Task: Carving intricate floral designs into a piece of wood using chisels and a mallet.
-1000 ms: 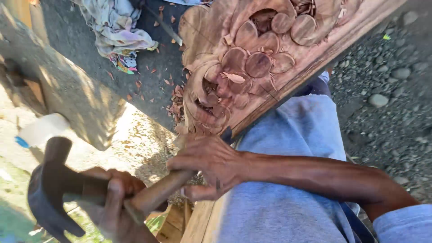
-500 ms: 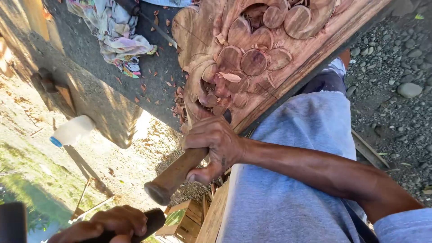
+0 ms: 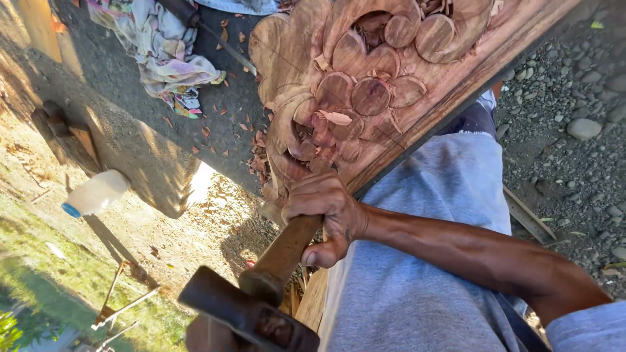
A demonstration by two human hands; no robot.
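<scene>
Where the head view looks down, the chisel (image 3: 287, 251) runs from near left to far right, its blade end hidden against the carved panel (image 3: 365, 98). The left hand (image 3: 326, 215), fingers clamped round its wooden handle, steadies it. A hammer (image 3: 248, 316) meets the butt; the right hand (image 3: 205, 336) is mostly cut off. Wood chips, a cloth (image 3: 163, 55), a bottle (image 3: 94, 193) and gravel lie on the ground outdoors.

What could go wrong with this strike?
The hammer head meets the chisel handle just below the hand gripping it; a glancing blow could hit the fingers. Thin petals on the carved panel might split. Loose wood chips may fly up.
</scene>
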